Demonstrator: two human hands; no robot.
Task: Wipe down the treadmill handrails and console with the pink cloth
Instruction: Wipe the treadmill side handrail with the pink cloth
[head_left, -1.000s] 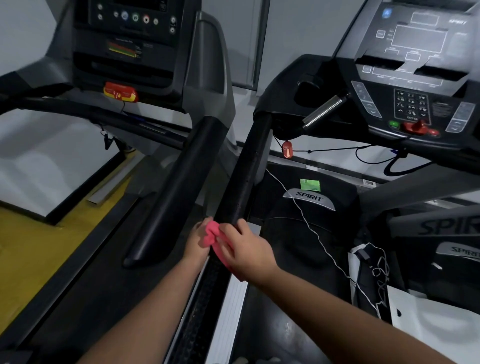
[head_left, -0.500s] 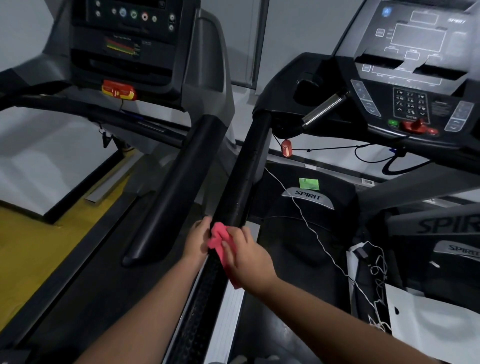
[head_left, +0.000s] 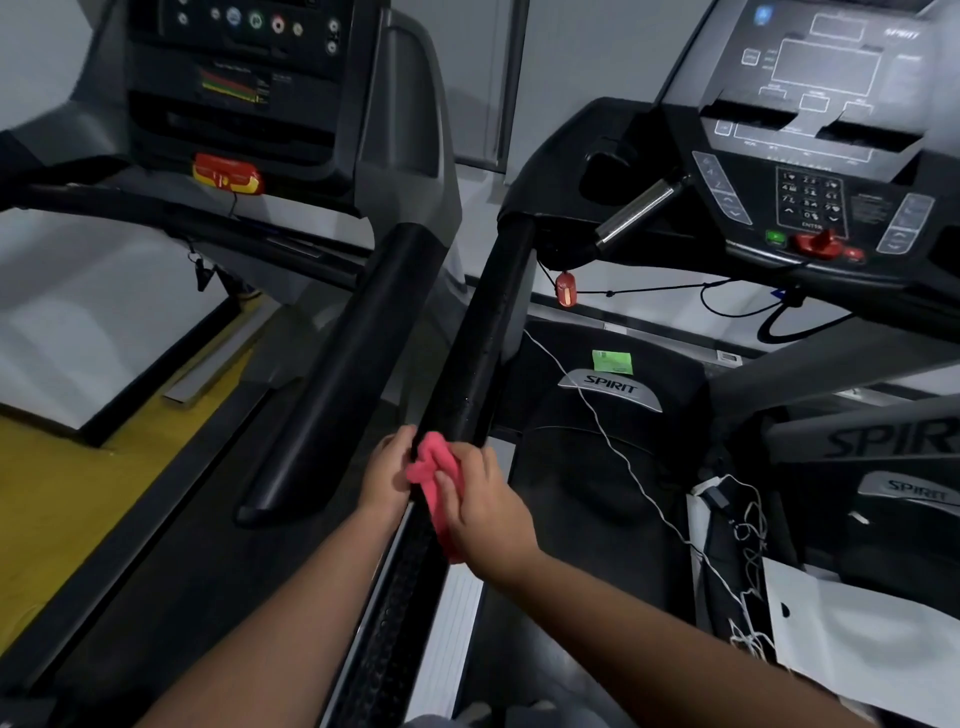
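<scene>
The pink cloth (head_left: 432, 470) is bunched around the near end of the right treadmill's black left handrail (head_left: 483, 332). My left hand (head_left: 387, 470) grips the rail's left side at the cloth. My right hand (head_left: 480, 501) holds the cloth from the right, fingers curled over it; a strip of cloth hangs below my palm. The right treadmill's console (head_left: 810, 156) with keypad and red stop key stands at the upper right, apart from both hands.
The left treadmill's black handrail (head_left: 337, 374) runs parallel just to the left, its console (head_left: 244, 62) above. A white cable (head_left: 613, 441) trails across the Spirit motor cover (head_left: 610, 389). A white bag (head_left: 862, 639) lies at the lower right. Yellow floor (head_left: 47, 499) shows at the left.
Both hands with the cloth have slid a little up the handrail, and the cloth now sits more on top of the rail between my hands.
</scene>
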